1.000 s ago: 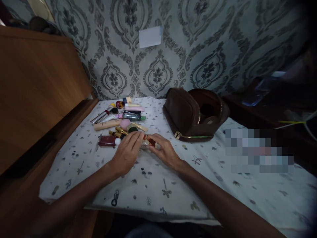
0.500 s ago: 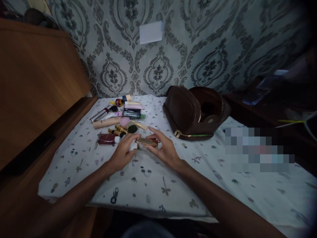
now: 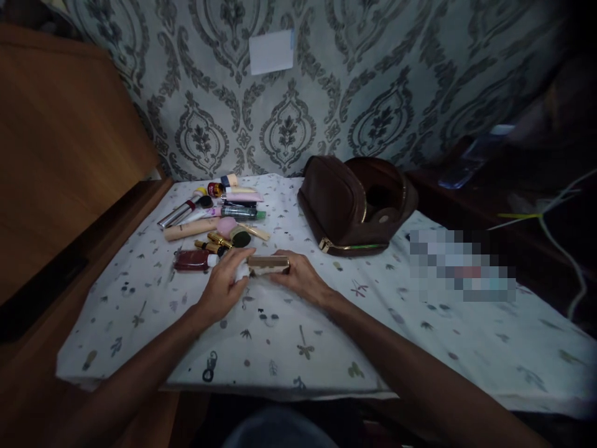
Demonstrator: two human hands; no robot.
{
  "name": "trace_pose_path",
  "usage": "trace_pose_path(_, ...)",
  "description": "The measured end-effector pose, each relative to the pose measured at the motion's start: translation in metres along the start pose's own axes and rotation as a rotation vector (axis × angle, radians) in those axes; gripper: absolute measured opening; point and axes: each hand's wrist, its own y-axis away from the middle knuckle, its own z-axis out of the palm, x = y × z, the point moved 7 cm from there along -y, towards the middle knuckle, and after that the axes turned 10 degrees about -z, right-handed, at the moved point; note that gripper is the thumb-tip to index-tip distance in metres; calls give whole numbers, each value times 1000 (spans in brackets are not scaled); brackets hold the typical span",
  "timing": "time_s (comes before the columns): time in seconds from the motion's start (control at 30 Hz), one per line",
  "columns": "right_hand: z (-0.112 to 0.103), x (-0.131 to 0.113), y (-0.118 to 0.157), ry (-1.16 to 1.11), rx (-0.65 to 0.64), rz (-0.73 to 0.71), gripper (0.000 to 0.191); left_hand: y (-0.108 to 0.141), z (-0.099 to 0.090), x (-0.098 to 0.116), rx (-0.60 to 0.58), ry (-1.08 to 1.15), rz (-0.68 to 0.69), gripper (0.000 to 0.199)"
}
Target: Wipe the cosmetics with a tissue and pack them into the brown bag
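Observation:
Between my two hands, above the cloth, is a small gold-brown rectangular case with shiny edges; its exact kind cannot be told. My left hand grips the left end, with a small white piece showing between thumb and fingers. My right hand is closed on the right end. Left of my left hand lies a dark red bottle with a white cap. Just beyond are gold tubes, a pink sponge and a round dark-lidded jar.
A brown leather bag stands unzipped at the back right. Several tubes, including a green-capped one, and a long beige tube lie at the back left. A wooden panel borders the left; patterned wall rises behind.
The case has turned so its broad gold-brown side faces me more squarely. My right fingers have closed in around its end. The whole view has shifted slightly.

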Motion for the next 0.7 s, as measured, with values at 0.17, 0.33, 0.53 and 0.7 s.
trace_pose_path(0.17,-4,-11,0,70,14,-5,20,2,-7,7,92,-84,46,52)
trace_pose_path(0.33,-8,-21,-1,237,104,-115,15,6,-5,16,133,-155,144,57)
trace_pose_path(0.53,-7,-24,1,329,116,-170,3,9,1,22,105,-208,213,55)
trace_pose_path(0.7,-9,-26,2,353,154,-155,7,11,2,25,97,-218,248,58)
